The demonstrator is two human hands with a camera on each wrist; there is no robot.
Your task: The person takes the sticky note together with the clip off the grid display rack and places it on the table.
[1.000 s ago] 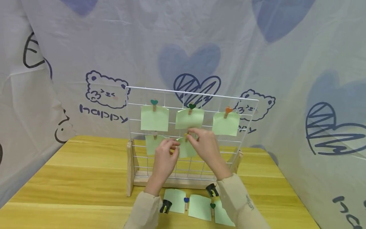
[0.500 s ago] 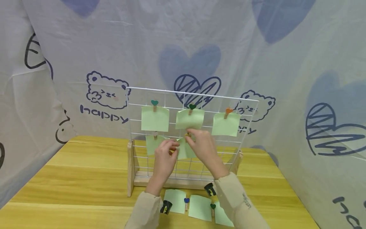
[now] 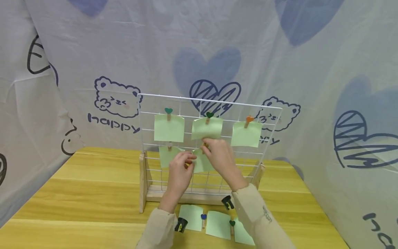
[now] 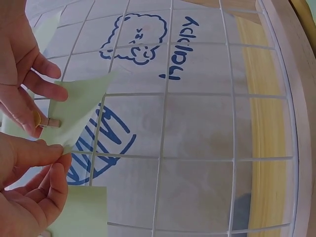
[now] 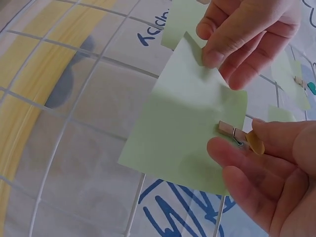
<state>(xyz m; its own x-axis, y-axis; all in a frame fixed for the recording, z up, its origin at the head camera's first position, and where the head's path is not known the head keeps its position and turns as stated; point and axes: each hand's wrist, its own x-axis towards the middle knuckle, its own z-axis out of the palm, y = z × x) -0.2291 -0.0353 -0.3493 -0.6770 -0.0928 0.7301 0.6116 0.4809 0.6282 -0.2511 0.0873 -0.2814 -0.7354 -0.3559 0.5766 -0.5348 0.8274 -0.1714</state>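
My left hand [image 3: 180, 169] pinches an upper corner of a pale green paper note [image 5: 182, 123] against the white wire grid [image 3: 236, 103]. My right hand [image 3: 221, 155] holds the yellow end of a small wooden clothespin [image 5: 229, 129] between thumb and finger. The clothespin's wooden end lies over the note's upper edge. This note is the middle one of the grid's second row. Directly above it hangs another green note [image 3: 206, 129] under a dark green heart clothespin [image 3: 209, 114]. To its left, a further note [image 3: 166, 157] is partly hidden by my left hand.
Two more notes hang in the top row, under a teal heart clothespin [image 3: 168, 110] and an orange one [image 3: 249, 119]. On the table before the wooden stand [image 3: 186, 198] lie several notes [image 3: 218, 224] with a blue heart clothespin [image 3: 203, 217] and a dark green one [image 3: 232, 223].
The right hand has shifted slightly at the yellow clothespin, covering more of it, and its forearm has moved a little left. The left hand stays at the note's corner.
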